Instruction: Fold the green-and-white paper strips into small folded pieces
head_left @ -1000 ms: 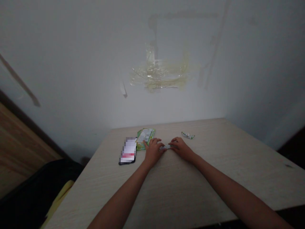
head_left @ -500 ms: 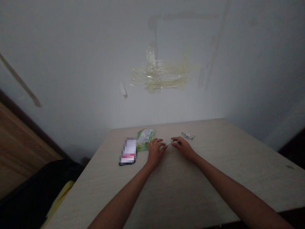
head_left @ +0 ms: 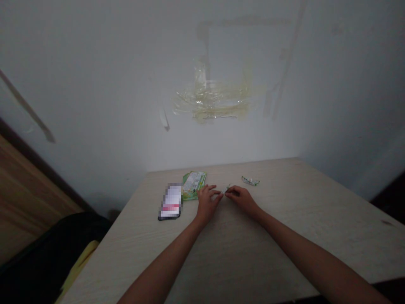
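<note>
The gap between the two hands has been narrowed over the last second: the right hand (head_left: 242, 199) has been brought in beside the left hand (head_left: 207, 203), just to the right of the green packet (head_left: 193, 184). Between them, right of that packet and over the tabletop (head_left: 240, 253), the small wrapper (head_left: 228, 186) is seemingly pinched by the fingers of both hands, one end now tipped up and away. It is thus judged to be worked at close grip rather than held stretched. A second wrapper (head_left: 250, 181), farther right of the packet, is left untouched.
</note>
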Action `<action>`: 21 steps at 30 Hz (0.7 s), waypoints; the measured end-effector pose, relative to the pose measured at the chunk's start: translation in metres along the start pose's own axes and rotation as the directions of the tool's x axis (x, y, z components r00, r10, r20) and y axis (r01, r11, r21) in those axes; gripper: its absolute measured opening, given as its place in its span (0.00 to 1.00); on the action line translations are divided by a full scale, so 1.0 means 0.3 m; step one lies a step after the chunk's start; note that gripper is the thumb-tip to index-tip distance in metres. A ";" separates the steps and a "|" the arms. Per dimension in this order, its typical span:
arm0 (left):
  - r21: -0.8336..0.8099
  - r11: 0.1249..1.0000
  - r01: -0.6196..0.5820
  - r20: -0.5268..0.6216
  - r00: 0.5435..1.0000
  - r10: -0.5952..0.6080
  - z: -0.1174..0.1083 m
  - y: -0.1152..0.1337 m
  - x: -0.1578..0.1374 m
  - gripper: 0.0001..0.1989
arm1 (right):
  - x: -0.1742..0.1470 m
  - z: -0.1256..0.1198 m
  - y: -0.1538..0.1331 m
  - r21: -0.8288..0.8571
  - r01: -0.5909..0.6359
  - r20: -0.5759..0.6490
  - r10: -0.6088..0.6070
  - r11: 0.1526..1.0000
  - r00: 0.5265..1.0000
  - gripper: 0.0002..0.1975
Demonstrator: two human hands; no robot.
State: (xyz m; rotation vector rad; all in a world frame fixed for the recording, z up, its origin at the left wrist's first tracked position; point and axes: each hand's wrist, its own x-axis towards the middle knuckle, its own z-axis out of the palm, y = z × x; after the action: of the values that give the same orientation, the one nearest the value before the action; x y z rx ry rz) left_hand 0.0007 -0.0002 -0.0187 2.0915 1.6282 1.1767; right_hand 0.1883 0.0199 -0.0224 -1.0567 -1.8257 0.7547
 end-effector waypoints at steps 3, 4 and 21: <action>-0.003 1.000 0.005 -0.005 1.000 -0.005 0.001 0.000 0.000 0.06 | 0.001 -0.003 0.000 0.027 -0.039 -0.038 0.040 0.999 0.998 0.12; -0.002 1.000 0.007 -0.003 1.000 -0.007 0.001 0.000 0.000 0.06 | 0.002 -0.003 0.000 0.037 -0.044 -0.040 0.045 0.998 0.998 0.13; -0.029 0.999 0.031 0.019 0.999 -0.030 -0.004 0.007 0.004 0.06 | 0.013 -0.009 0.008 0.108 -0.066 -0.004 0.067 0.992 0.998 0.15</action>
State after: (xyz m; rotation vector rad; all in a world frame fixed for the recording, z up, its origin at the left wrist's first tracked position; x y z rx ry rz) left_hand 0.0013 -0.0002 -0.0162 2.0468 1.6189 1.1605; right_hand 0.1904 0.0246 -0.0218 -1.0523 -1.7304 0.8779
